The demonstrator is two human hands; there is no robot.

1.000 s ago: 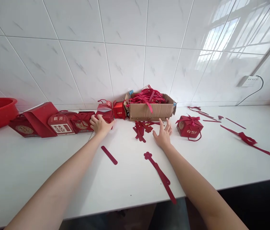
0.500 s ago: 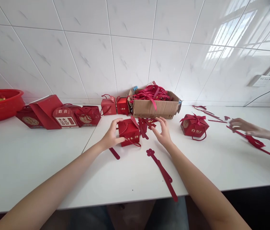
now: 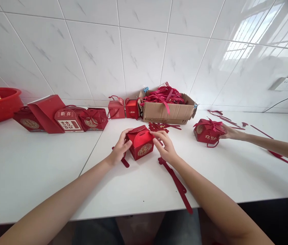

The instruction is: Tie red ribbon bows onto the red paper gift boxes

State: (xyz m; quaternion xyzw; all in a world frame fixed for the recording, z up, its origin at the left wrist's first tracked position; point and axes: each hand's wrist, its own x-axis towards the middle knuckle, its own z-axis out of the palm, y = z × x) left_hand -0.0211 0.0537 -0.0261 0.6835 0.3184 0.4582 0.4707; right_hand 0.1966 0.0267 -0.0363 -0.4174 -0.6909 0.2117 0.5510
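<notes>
A small red gift box (image 3: pixel 144 144) stands on the white table in front of me, its round gold pattern facing forward and a slotted flap above it. My left hand (image 3: pixel 120 147) grips the box's left side, thumb toward the front. At the right top edge of the box is my right hand (image 3: pixel 164 145), its fingertips touching the flap edge. Dark red handle strips (image 3: pixel 176 182) lie overlapped near the table's front edge. Another short strip (image 3: pixel 125 162) lies below my left hand, and more strips (image 3: pixel 159 127) lie behind the box.
A cardboard box (image 3: pixel 163 112) of red ribbons stands by the wall beside two small red boxes (image 3: pixel 116 109). Larger red boxes (image 3: pixel 68 120) and a red basin (image 3: pixel 1 107) are on the left. At right, another person's hand (image 3: pixel 227 132) touches a bow-tied box (image 3: pixel 206 131).
The red box has been turned so its gold pattern faces front. My right hand has closed in on it. The other person's hand has moved left to the bow-tied box.
</notes>
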